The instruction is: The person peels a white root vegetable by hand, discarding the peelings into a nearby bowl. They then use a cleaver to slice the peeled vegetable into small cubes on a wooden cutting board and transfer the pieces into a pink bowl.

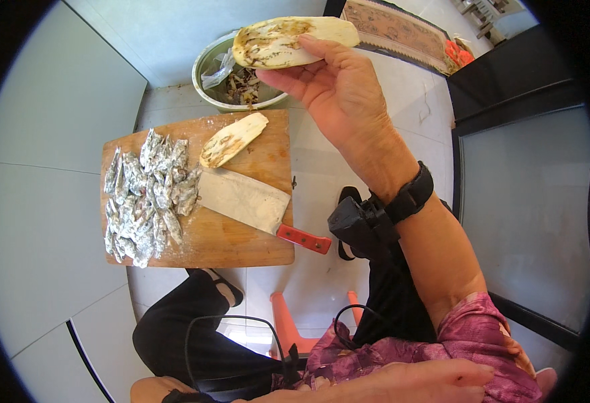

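Observation:
My right hand (345,85) holds a long cut piece of eggplant (269,43), pale with brown seedy patches, between thumb and fingers. It is raised above a green bucket. My left hand (415,378) lies low across my body, partly cut off by the lower picture edge; whether it grips anything is unclear. A second cut eggplant piece (232,141) rests on the wooden cutting board (234,247). Beside it lies a cleaver (244,199), its red handle jutting past the board's right edge. Several small, white-powdered pieces (143,201), perhaps fish or shrimp, cover the board's left side.
The green bucket (206,93) behind the board contains scraps and a clear plastic bag. A black-framed glass panel (526,201) stands at right, with pale cabinet panels (48,201) at left. An orange plastic stool (290,327) and a patterned rug (395,30) are on the tiled floor.

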### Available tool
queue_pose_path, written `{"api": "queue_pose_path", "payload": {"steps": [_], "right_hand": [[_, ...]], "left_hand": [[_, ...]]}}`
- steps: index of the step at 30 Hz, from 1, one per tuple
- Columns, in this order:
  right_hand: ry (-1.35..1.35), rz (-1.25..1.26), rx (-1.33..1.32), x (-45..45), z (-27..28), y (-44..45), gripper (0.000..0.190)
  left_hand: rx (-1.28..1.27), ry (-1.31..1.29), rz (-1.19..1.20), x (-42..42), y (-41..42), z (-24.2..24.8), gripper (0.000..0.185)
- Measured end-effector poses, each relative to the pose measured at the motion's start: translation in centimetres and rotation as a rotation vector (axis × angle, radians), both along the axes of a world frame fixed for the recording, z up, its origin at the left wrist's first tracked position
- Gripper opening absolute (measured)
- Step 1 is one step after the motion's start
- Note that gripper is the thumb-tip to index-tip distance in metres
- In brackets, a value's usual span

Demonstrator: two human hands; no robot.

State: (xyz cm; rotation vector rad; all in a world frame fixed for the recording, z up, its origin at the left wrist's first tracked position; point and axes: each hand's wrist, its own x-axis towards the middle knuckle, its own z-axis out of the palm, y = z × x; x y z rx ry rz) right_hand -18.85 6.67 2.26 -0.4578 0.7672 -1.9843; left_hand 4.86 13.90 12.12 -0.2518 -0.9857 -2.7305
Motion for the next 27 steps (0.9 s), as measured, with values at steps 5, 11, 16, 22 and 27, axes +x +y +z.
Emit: {"api": "queue_pose_path", "payload": {"steps": [5, 11, 16, 22, 27], "right_hand": [[0.012, -0.039, -0.013, -0.9, 0.2, 0.1, 0.022], [0.016, -0.087, 0.015, -1.6, 0.2, 0.1, 0.023], [0.002, -0.09, -0.015, -2.2, 0.3, 0.4, 0.025], [0.018, -0.16, 0.0, -2.8, 0.9, 1.2, 0.028], [0.005, -0.19, -0.002, -3.5, 1.3, 1.7, 0.029]], "left_hand": [[0.056, 0.133, 0.209, -1.4, 1.4, -0.2, 0.1], [0.119, 0.031, 0.078, -0.7, 0.8, 0.1, 0.103], [0.32, 0.067, 0.035, -2.9, 0.3, -0.7, 0.101], [0.231, -0.215, 0.43, -3.7, -5.2, 2.0, 0.066], [-0.121, -0.17, 0.825, -8.7, -12.8, -1.4, 0.049]]}}
